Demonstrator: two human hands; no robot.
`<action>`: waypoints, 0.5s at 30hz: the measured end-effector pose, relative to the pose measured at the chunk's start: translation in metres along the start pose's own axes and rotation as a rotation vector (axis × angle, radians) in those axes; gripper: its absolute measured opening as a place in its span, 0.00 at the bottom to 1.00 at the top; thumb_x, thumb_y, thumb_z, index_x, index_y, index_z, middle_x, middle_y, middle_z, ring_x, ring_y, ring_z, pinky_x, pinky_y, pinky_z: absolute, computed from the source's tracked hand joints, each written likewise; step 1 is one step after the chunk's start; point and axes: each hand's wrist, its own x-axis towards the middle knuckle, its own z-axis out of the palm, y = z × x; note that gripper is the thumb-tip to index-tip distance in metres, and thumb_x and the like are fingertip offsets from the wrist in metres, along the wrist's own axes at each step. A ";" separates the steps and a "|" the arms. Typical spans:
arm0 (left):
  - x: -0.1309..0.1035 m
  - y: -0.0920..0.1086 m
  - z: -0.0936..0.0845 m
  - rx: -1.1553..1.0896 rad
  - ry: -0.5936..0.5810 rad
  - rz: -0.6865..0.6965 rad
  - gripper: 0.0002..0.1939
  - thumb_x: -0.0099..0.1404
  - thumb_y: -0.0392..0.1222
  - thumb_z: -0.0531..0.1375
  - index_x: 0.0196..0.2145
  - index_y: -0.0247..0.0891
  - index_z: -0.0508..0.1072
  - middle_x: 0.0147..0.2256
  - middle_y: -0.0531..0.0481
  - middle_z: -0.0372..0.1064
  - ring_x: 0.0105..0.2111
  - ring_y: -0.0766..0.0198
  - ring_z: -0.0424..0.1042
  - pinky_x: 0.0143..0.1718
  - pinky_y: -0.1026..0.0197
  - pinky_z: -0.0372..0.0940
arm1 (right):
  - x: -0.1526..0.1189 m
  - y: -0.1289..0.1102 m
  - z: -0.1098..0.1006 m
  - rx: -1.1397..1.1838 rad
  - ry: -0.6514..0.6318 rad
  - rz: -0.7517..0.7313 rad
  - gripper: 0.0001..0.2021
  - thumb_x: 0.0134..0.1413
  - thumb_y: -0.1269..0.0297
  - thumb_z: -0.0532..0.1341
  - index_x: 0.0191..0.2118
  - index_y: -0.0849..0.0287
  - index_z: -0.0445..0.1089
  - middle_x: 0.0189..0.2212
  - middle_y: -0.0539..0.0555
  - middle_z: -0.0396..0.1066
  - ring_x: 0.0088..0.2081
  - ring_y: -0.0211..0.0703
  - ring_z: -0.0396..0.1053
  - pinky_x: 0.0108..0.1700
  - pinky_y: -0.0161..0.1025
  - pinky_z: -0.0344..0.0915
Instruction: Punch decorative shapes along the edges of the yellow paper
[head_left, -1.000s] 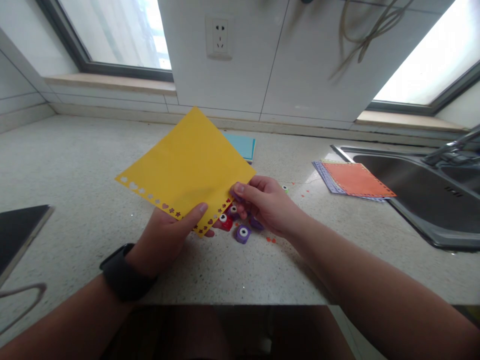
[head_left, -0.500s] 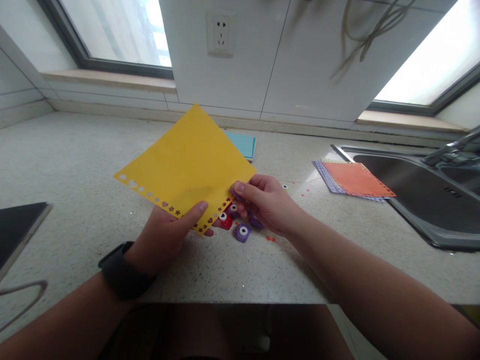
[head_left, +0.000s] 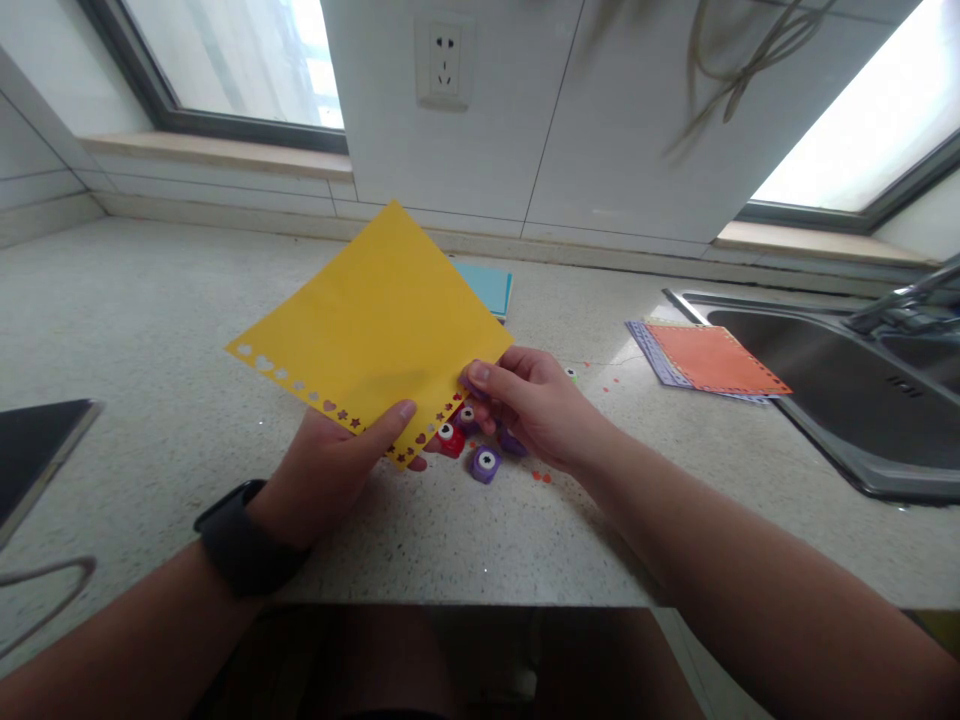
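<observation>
A sheet of yellow paper (head_left: 382, 310) is tilted above the counter, with heart, star and flower holes along its two near edges. My left hand (head_left: 345, 450) grips the near corner, thumb on top and fingers beneath. At the right edge, my right hand (head_left: 532, 400) is closed on a small purple craft punch (head_left: 471, 382) set over the paper's rim; the fingers hide most of it. Below the hands lie a purple punch (head_left: 486, 463) with a white top, a red punch (head_left: 450, 438) and more purple ones, partly covered.
Orange and lilac punched sheets (head_left: 712, 358) lie beside the steel sink (head_left: 847, 420) at the right. Light blue paper (head_left: 487, 287) sits behind the yellow sheet. Orange paper bits (head_left: 541, 478) are scattered on the counter (head_left: 165, 320). A dark flat panel (head_left: 41, 450) is at the left edge.
Almost nothing differs. Both hands, the yellow paper and the punch keep their places, apart from a very slight shift of the view.
</observation>
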 end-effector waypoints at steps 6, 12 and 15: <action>0.000 -0.004 -0.001 -0.043 -0.015 0.007 0.10 0.60 0.39 0.66 0.41 0.39 0.76 0.41 0.43 0.79 0.30 0.55 0.80 0.21 0.59 0.76 | -0.001 -0.001 0.001 -0.021 0.007 -0.002 0.14 0.55 0.54 0.68 0.32 0.59 0.68 0.22 0.48 0.69 0.21 0.33 0.64 0.23 0.33 0.60; 0.001 -0.004 -0.001 -0.044 -0.021 0.004 0.11 0.59 0.40 0.67 0.41 0.39 0.77 0.38 0.43 0.80 0.33 0.51 0.81 0.21 0.59 0.75 | 0.000 -0.001 0.002 -0.028 0.008 -0.008 0.14 0.55 0.54 0.68 0.32 0.60 0.68 0.21 0.48 0.69 0.21 0.33 0.64 0.23 0.33 0.60; 0.000 -0.006 -0.002 -0.042 -0.026 0.002 0.12 0.59 0.41 0.68 0.42 0.39 0.77 0.37 0.43 0.80 0.40 0.47 0.81 0.22 0.59 0.75 | 0.000 -0.001 0.002 -0.027 -0.005 -0.024 0.13 0.56 0.56 0.67 0.32 0.60 0.69 0.21 0.48 0.69 0.21 0.33 0.64 0.23 0.33 0.60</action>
